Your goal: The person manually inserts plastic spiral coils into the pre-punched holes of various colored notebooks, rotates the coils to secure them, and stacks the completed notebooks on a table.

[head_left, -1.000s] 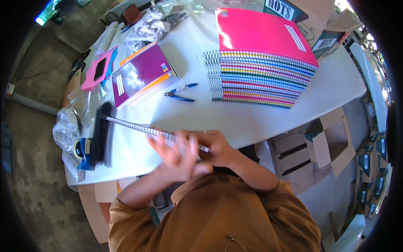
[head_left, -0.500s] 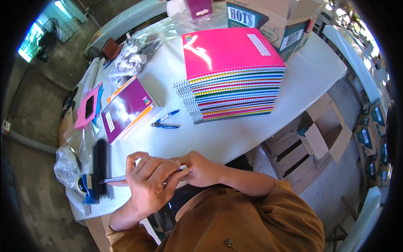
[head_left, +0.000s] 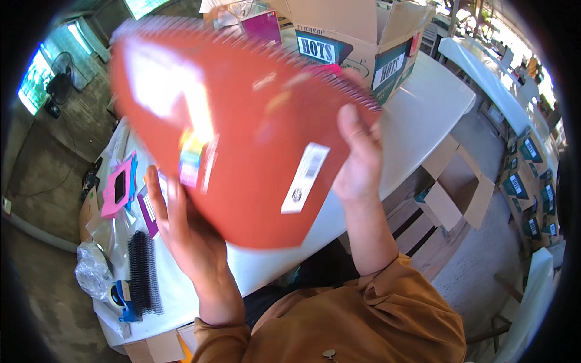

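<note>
An orange-red spiral-bound notebook (head_left: 254, 157) is raised in front of me, its coil along the far edge and a white barcode label on its cover. My right hand (head_left: 360, 157) grips its right side, thumb laid over the cover. At the lower left edge is my left hand (head_left: 193, 242), fingers stretched out; the notebook partly covers it. The notebook's left part is smeared by motion. It hides most of the notebook stack, of which a pink bit (head_left: 330, 69) peeps out. Part of a purple notebook (head_left: 147, 212) shows beside my left fingers.
Black coils (head_left: 144, 272), a blue tape dispenser (head_left: 126, 301) and crumpled clear plastic (head_left: 94, 268) lie at the table's left. A dark phone (head_left: 120, 186) rests on pink sheets. A large carton (head_left: 357, 45) stands at the back; another open carton (head_left: 457, 190) is on the right.
The notebook has been lifted from near my body and turned, showing its cover. My hands have moved apart, the right one up and rightward. The stack and the blue-handled cutters are now largely hidden.
</note>
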Tool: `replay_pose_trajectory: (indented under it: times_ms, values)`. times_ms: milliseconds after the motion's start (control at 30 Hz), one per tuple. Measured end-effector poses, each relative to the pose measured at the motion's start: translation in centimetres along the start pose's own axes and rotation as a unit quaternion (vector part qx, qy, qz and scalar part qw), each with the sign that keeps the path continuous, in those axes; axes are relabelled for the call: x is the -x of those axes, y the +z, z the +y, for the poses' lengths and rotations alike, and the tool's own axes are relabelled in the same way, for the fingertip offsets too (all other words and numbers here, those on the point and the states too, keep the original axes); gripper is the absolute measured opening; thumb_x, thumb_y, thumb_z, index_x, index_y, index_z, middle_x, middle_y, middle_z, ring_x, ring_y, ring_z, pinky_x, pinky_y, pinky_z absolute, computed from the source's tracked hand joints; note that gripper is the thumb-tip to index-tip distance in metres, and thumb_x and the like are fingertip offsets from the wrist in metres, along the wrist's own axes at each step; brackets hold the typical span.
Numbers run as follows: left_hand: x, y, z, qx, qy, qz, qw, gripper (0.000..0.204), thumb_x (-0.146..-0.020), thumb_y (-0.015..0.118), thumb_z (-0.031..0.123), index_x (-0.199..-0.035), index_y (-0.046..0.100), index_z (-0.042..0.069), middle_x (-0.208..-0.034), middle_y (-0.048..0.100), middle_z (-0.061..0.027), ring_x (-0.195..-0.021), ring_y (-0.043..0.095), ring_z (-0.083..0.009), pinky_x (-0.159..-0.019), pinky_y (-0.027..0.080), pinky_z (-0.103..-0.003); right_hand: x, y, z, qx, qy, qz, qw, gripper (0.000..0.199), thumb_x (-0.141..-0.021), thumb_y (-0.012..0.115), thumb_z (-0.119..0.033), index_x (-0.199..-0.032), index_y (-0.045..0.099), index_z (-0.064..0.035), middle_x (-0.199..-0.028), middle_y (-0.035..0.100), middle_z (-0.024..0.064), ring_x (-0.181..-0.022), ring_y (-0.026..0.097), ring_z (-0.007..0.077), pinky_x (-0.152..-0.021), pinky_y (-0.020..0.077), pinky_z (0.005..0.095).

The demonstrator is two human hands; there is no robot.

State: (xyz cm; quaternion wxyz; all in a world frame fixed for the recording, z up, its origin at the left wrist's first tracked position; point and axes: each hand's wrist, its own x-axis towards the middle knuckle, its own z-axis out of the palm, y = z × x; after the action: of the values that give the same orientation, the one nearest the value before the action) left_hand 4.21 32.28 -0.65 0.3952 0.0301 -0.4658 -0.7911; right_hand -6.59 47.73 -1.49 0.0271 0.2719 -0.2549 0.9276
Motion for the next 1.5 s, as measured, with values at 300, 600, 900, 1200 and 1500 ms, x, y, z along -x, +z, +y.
replay_pose_trajectory:
  times_ms: [300, 600, 900, 1200, 1500]
  values:
    - [-7.0, 5.3, -3.1, -0.120, 0.206, -0.071, 0.969, 0.032, -0.088, 0.057, 0.008, -0.119, 0.051, 0.001, -0.104, 0.061, -0.0075, -0.093, 0.056, -0.0133, -0.084, 0.043, -0.028, -4.2, -4.2, -1.6, 0.155, -0.117, -0.004, 0.981, 0.056, -0.094, 0.047, -0.031, -0.136, 0.029, 0.0014, -0.133, 0.042, 0.0182, -0.124, 0.041, 0.0244, -0.101, 0.0350, 0.0348]
    - [-6.6, 5.6, -12.0, -0.599, 0.425, -0.305, 0.607, 0.025, -0.086, 0.057, 0.024, -0.104, 0.063, 0.008, -0.104, 0.064, -0.0102, -0.093, 0.062, -0.0266, -0.078, 0.049, -0.036, -4.6, -13.7, 1.7, 0.385, -0.051, 0.180, 0.904, 0.060, -0.088, 0.040, -0.011, -0.139, 0.016, 0.0070, -0.139, 0.033, 0.0253, -0.128, 0.036, 0.0284, -0.104, 0.0284, 0.0306]
    - [-6.6, 0.4, -12.6, -0.492, 0.100, 0.031, 0.864, 0.027, -0.086, 0.062, 0.025, -0.082, 0.063, -0.002, -0.085, 0.065, -0.0149, -0.069, 0.061, -0.0193, -0.064, 0.047, -0.029, -6.1, -13.8, 2.1, 0.452, -0.224, 0.257, 0.824, 0.024, -0.087, 0.061, -0.019, -0.083, 0.065, 0.0050, -0.083, 0.060, 0.0064, -0.072, 0.057, 0.0110, -0.067, 0.0446, 0.0244]
    - [-7.0, -0.9, -15.6, -0.314, 0.203, 0.080, 0.924, 0.033, -0.081, 0.071, 0.022, -0.061, 0.051, 0.005, -0.055, 0.051, 0.0022, -0.052, 0.041, -0.0045, -0.049, 0.037, -0.021, -7.6, -13.3, 1.3, 0.513, -0.195, 0.296, 0.782, 0.022, -0.080, 0.070, -0.018, -0.078, 0.066, 0.0042, -0.070, 0.062, 0.0057, -0.063, 0.056, 0.0096, -0.059, 0.0440, 0.0239]
    - [-8.4, -4.3, -12.9, -0.412, 0.189, 0.012, 0.891, 0.018, -0.083, 0.066, 0.021, -0.082, 0.063, 0.003, -0.068, 0.063, -0.0107, -0.057, 0.060, -0.0197, -0.056, 0.046, -0.030, -7.5, -14.8, -0.3, 0.550, -0.256, 0.239, 0.758, 0.029, -0.086, 0.063, -0.023, -0.099, 0.064, 0.0019, -0.089, 0.065, 0.0096, -0.078, 0.058, 0.0152, -0.070, 0.0459, 0.0263]
